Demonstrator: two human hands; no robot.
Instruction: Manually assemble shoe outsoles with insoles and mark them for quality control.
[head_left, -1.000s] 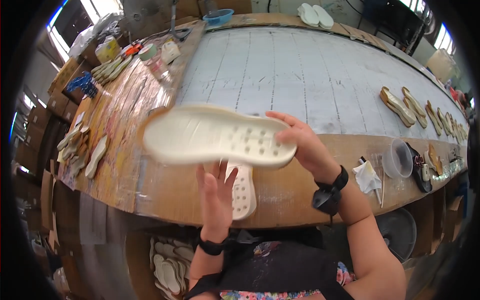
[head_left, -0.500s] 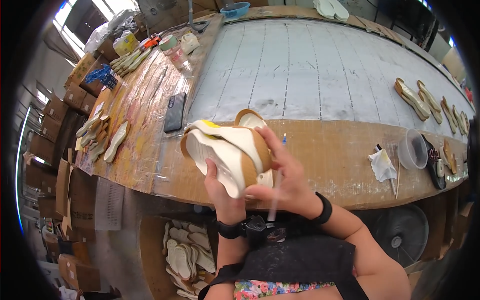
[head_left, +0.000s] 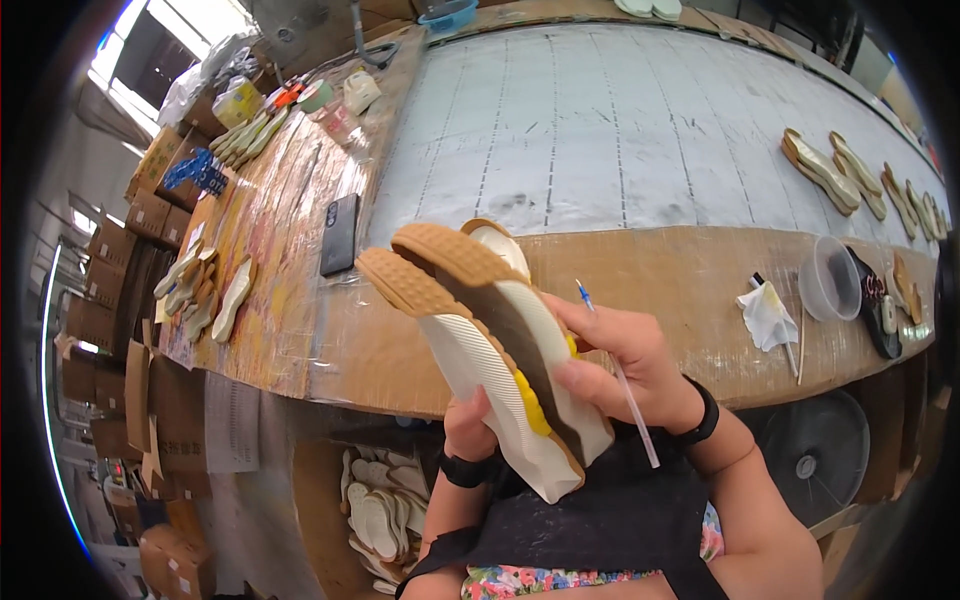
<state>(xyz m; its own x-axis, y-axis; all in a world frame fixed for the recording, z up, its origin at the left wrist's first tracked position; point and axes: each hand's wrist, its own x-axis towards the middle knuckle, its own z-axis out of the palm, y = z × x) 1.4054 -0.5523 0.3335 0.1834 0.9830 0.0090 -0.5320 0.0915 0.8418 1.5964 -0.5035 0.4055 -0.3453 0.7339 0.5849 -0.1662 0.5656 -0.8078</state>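
I hold a pair of shoe soles (head_left: pixel 490 340) on edge in front of my chest, white midsoles with tan and brown treads and a yellow insert. My right hand (head_left: pixel 625 365) grips them from the right side and also holds a thin brush or pen (head_left: pixel 620 380) between its fingers. My left hand (head_left: pixel 470 420) supports the soles from underneath and is mostly hidden behind them. A black band sits on each wrist.
A long workbench (head_left: pixel 620 130) with a grey mat and brown edge lies ahead. On it are a black phone (head_left: pixel 338 235), a clear cup (head_left: pixel 828 278), a rag (head_left: pixel 768 312) and soles at right (head_left: pixel 822 170). Insoles (head_left: pixel 205 290) and boxes line the left. More soles are stacked under the bench (head_left: pixel 375 500).
A second ago I held a single white perforated sole flat. Now both hands hold a pair of treaded soles turned on edge, closer to my body.
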